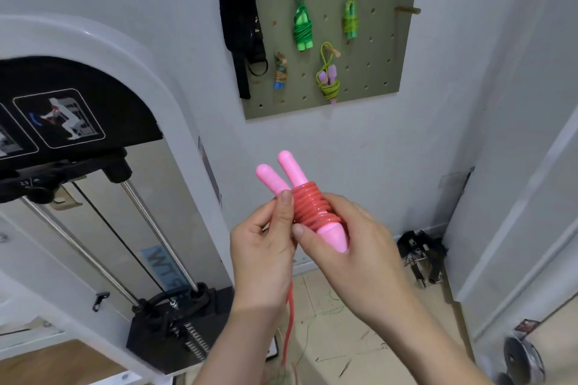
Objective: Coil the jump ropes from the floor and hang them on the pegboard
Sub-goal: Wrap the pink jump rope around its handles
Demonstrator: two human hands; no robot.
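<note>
Right hand grips pink jump rope; left hand pinches its windings (loose tail cut off below).

Pegboard: top cut off by frame. Red rope: loose tail hangs behind left hand, blurs, exits at bottom edge. Right hand: fingers mostly hidden behind the coil.

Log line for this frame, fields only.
stage: coiling pink jump rope | left hand: holds cord at coil | right hand: grips wrapped handles | tail: hangs toward floor | pegboard: bare peg at right
</note>
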